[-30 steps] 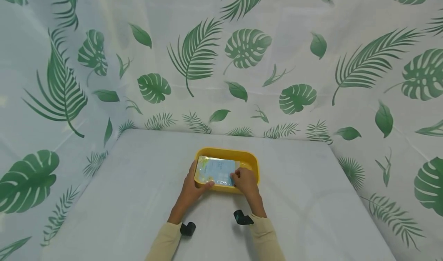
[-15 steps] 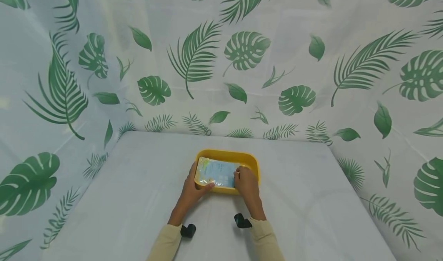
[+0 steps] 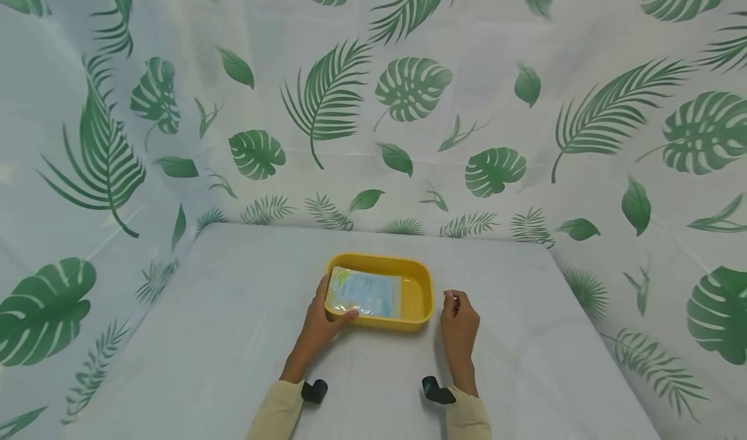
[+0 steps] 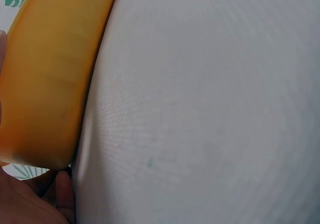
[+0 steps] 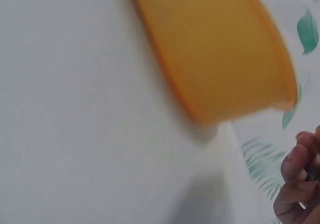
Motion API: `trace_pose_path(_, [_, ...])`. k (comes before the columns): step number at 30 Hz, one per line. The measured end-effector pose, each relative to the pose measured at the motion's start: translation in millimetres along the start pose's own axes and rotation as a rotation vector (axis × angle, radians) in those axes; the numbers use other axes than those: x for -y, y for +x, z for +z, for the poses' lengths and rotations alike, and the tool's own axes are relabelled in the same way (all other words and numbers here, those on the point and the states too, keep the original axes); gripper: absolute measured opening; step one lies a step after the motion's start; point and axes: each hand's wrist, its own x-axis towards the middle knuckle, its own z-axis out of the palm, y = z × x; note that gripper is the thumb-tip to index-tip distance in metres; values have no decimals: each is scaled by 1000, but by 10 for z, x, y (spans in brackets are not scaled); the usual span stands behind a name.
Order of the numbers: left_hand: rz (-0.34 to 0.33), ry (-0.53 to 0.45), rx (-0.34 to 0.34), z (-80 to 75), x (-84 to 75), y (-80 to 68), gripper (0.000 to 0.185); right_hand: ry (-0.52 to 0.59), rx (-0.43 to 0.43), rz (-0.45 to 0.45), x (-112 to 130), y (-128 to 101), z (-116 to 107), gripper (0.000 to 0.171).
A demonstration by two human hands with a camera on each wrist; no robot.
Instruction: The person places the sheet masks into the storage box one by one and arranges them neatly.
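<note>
1 flat packet lies inside the yellow tray, at its left end, on the white bench; placing looks done. Left hand grips the tray's near-left corner, thumb on the packet. Right hand rests beside the tray, fingers loosely curled, holding nothing. Packet print is unreadable.

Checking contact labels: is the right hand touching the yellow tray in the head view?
No, the right hand rests on the table apart from the yellow tray.
</note>
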Motion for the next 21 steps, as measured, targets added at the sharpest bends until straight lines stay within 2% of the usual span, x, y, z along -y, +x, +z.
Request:
trace_pose_path(2, [-1,5,2,-4,-10,3,109,15,49,89,-115,-47,-49,20])
trace_pose_path(5, [-6,10,7,-10,-29,21,110,33,187,199,-239,-112,-101,23])
trace_pose_path(7, [-2,8,12,-11,-45,33,110,36,273,235,-298,-142,-120,25])
trace_pose_path(9, [-2,12,11,-9,-53,40,110,38,324,253,-340,-158,-131,26])
trace_pose_path(21, [-47,43,-6,44,-53,-14,111,46,369,274,-415,-176,-197,23])
